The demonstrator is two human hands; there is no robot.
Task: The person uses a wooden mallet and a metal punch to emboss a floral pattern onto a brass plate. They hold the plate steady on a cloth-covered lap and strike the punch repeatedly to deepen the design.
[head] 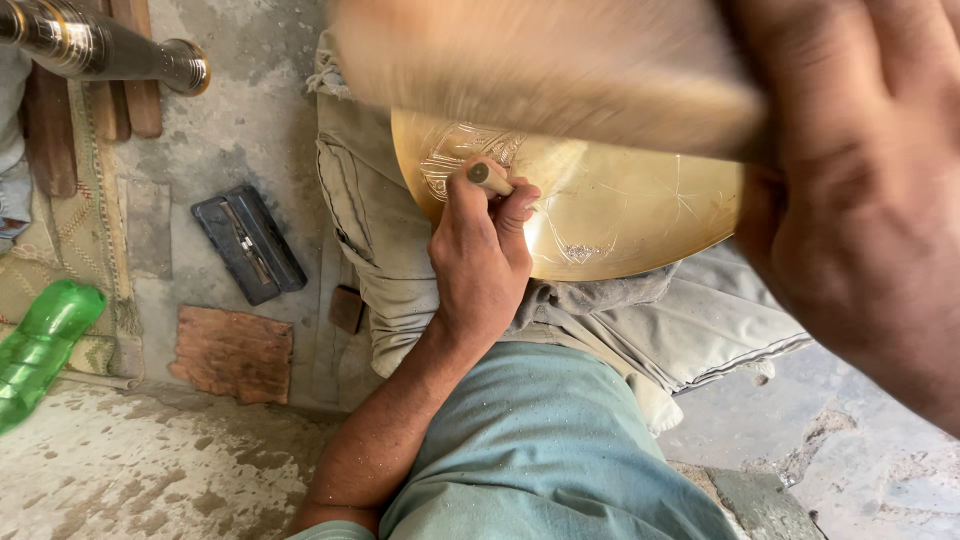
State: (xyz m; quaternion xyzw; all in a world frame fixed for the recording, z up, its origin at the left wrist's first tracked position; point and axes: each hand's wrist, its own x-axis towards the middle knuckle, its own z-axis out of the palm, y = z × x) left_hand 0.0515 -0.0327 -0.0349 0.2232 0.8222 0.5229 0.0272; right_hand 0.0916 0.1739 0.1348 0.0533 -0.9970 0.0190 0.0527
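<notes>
**Brass dish under the chisel, hammer blurred above**

Bottle (45,345) of green plastic lies on its side at the far left edge, on a woven mat (85,230); we cannot tell whether anything is in it. Above it a polished metal vessel (95,45) lies across wooden slats (135,95); its inside is not visible to us. Further right, on the concrete floor (150,470), we note a dark flat case (248,243), a reddish slab (232,353) and a small brown block (347,308).

At centre, our left hand (482,255) is closed tight around a short chisel (490,178), the struck end showing above the fingers and the tip set against the brass dish (620,210). The dish rests on a grey folded cloth (400,250) across our lap, with engraved patterning visible at its upper left and near its lower rim. The dish holds nothing.

At the right, our right hand (870,190) is very near the camera, fingers wrapped on the handle of a wooden hammer (540,70), whose blurred head hangs over the dish.
</notes>
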